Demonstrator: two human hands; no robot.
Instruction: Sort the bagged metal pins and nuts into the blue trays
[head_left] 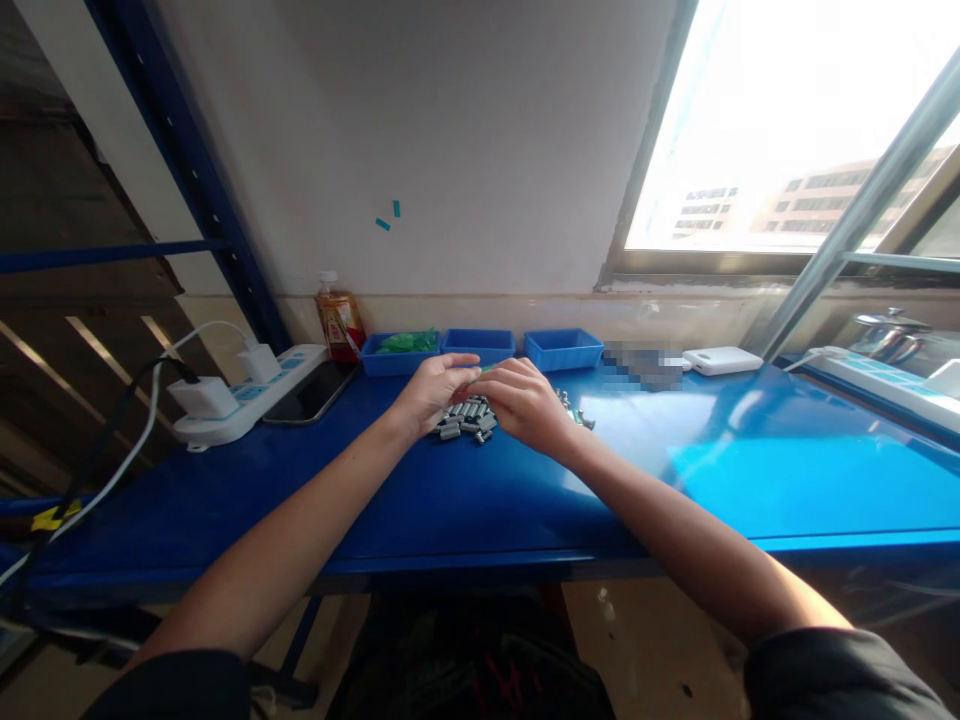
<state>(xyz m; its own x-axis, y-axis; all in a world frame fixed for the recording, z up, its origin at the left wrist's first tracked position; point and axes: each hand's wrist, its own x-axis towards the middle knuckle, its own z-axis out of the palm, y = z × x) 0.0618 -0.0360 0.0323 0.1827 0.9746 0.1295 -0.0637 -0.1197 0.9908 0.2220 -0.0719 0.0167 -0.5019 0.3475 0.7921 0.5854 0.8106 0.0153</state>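
Note:
My left hand and my right hand meet above the blue table, fingertips close together. Between them shows a small green thing, mostly hidden by the fingers; both hands are closed around that spot. Just below lies a pile of small silvery metal cylinders on the table. More small metal parts lie to the right, partly behind my right hand.
Three blue bins stand along the wall: the left one holds green plastic, then a middle and a right one. A bottle, phone and power strip are left; a white device is right.

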